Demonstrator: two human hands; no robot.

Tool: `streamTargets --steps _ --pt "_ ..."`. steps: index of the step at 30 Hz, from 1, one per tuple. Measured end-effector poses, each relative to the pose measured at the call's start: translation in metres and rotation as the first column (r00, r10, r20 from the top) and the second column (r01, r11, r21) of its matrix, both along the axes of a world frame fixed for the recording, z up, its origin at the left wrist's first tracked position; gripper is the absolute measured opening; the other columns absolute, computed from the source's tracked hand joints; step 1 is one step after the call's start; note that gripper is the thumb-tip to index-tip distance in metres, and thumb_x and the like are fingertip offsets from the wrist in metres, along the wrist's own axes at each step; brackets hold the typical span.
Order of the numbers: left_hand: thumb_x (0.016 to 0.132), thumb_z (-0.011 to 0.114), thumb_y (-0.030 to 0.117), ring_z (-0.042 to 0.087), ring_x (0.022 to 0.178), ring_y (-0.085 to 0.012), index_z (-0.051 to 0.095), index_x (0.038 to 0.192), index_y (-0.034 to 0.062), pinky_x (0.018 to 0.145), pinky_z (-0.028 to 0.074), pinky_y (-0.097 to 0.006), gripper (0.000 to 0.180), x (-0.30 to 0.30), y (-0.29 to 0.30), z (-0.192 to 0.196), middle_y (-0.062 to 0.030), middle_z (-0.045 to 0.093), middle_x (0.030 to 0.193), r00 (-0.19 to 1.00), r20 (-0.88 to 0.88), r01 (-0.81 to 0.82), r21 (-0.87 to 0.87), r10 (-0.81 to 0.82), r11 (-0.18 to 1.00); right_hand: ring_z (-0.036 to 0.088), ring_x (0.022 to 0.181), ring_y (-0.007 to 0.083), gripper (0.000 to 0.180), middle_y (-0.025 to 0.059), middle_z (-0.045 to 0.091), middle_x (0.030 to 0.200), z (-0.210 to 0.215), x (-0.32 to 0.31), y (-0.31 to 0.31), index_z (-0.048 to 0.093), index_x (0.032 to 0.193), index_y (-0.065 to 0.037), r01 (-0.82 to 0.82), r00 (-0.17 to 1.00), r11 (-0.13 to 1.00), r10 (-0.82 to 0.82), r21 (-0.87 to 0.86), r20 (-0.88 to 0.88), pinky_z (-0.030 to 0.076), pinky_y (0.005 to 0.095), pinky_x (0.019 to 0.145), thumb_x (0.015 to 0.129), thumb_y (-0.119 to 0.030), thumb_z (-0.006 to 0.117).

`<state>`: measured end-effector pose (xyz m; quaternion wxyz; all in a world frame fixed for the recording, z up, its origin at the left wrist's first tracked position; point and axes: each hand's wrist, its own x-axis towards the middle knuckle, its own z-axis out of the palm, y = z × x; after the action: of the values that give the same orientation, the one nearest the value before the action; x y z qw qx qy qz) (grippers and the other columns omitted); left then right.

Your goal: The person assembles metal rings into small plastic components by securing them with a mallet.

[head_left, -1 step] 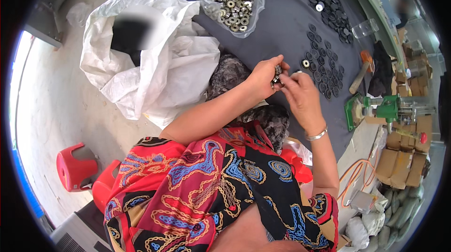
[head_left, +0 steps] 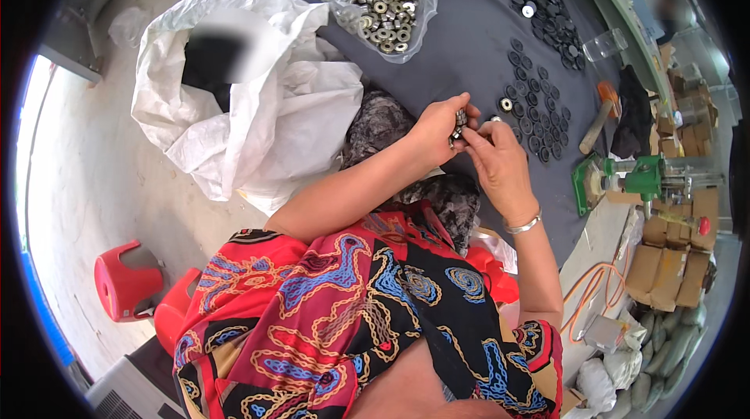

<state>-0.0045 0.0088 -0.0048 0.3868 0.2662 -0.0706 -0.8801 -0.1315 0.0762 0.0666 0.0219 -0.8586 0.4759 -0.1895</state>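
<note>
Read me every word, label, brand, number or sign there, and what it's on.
No text is readable in this view.
Metal rings in the left hand: too small to tell any markings.
Black round pieces: too small.
Cardboard boxes: too blurred.

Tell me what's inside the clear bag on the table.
The clear bag holds a heap of shiny metal rings. Those on top show; the ones beneath are covered, so the bottom can't be seen.

My left forearm (head_left: 351, 183) slants up to my half-curled left hand (head_left: 437, 128), while my right hand (head_left: 504, 173) bends in, fingertips close beside it.
</note>
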Motion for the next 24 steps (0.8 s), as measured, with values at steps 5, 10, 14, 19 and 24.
streamTargets --steps 5,10,14,19,24 --pt "0.097 0.050 0.030 0.046 0.048 -0.0163 0.056 0.086 0.0018 0.036 0.027 -0.026 0.031 -0.009 0.012 -0.001 -0.0069 0.054 0.067 0.996 0.033 0.079 0.065 -0.081 0.995 0.059 0.087 0.0284 0.030 0.0093 0.056 0.100 -0.012 -0.013 0.013 0.059 0.111 -0.008 -0.061 0.998 0.997 0.061 0.044 0.009 0.051 0.0383 0.069 0.082 -0.005 0.061" --pt "0.096 0.051 0.029 0.044 0.047 -0.0151 0.056 0.084 0.0015 0.035 0.027 -0.026 0.030 -0.014 0.023 -0.001 -0.0068 0.054 0.069 0.982 0.011 0.188 -0.002 -0.188 0.982 0.059 0.087 0.0280 0.033 0.0099 0.056 0.099 -0.006 -0.028 0.023 0.056 0.114 -0.007 -0.154 0.977 0.988 0.155 0.019 -0.143 0.050 0.0387 0.069 0.082 -0.004 0.060" --pt "0.095 0.052 0.029 0.049 0.051 -0.0170 0.057 0.084 0.0010 0.037 0.029 -0.025 0.030 -0.020 0.024 0.002 -0.0086 0.055 0.072 0.990 0.079 0.127 -0.094 -0.120 0.987 0.059 0.082 0.0268 0.034 0.0089 0.057 0.092 -0.005 -0.034 0.028 0.056 0.114 -0.007 -0.127 0.989 0.988 0.120 -0.089 -0.086 0.050 0.0372 0.067 0.081 -0.002 0.062" --pt "0.095 0.053 0.030 0.056 0.058 -0.0235 0.057 0.085 0.0012 0.038 0.031 -0.026 0.031 -0.009 0.002 0.010 -0.0102 0.056 0.073 0.988 0.151 0.040 -0.115 -0.023 0.993 0.059 0.070 0.0247 0.028 0.0097 0.059 0.089 -0.031 -0.049 0.026 0.061 0.104 -0.003 0.295 0.891 0.949 -0.315 0.111 0.328 0.049 0.0334 0.062 0.077 -0.001 0.066" --pt "0.094 0.055 0.038 0.054 0.052 -0.0224 0.055 0.085 0.0032 0.038 0.028 -0.026 0.036 -0.008 -0.023 0.013 -0.0092 0.053 0.068 0.980 0.201 0.041 -0.169 -0.007 0.985 0.060 0.068 0.0254 0.024 0.0123 0.057 0.086 -0.045 -0.061 0.026 0.065 0.100 -0.001 0.474 0.848 0.868 -0.495 0.148 0.188 0.049 0.0349 0.064 0.077 -0.003 0.066"
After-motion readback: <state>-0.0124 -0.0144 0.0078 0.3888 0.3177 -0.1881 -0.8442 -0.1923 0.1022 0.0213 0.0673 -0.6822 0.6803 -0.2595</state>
